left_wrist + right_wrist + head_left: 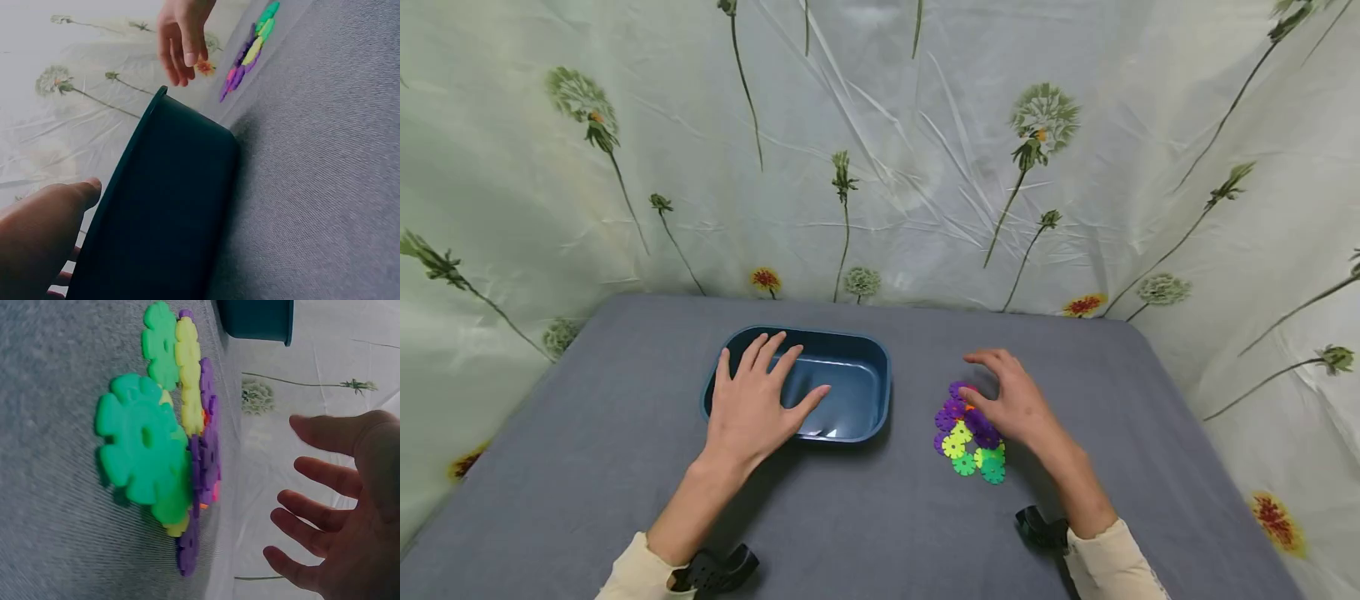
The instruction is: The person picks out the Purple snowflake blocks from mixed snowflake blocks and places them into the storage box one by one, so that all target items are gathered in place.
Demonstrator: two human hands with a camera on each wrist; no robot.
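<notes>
The left hand (755, 408) was found above the blue tray (853, 387), palm down, with its fingers spread and its thumb extended over the inside. It was released and held nothing; whether it touched the rim could not be told. The right hand (1011, 400) was also released. It stood above and beside the pile of discs (977, 429), fingers loosely bent, thumb apart, and nothing between them.

The pile lay on the grey tabletop (865, 533), to the right of the tray and well apart from it. It consisted of flat, notched, flower-shaped pieces in green, yellow, purple, orange and pink, overlapping one another. In the right wrist view a large green disc (147, 437) leaned over its neighbours, nearest the camera, with a yellow disc (189, 375) and purple pieces beyond it.

The tray was rectangular with rounded corners and sat upright on the tabletop; the part of its interior left visible past the left hand showed a bare, glossy floor. A black device (718, 571) was worn at the left wrist, below a cream sleeve (640, 571); any lettering on it was too small to make out. Behind the tabletop hung a pale sheet (895, 108) printed with dandelions and orange-red flowers.
</notes>
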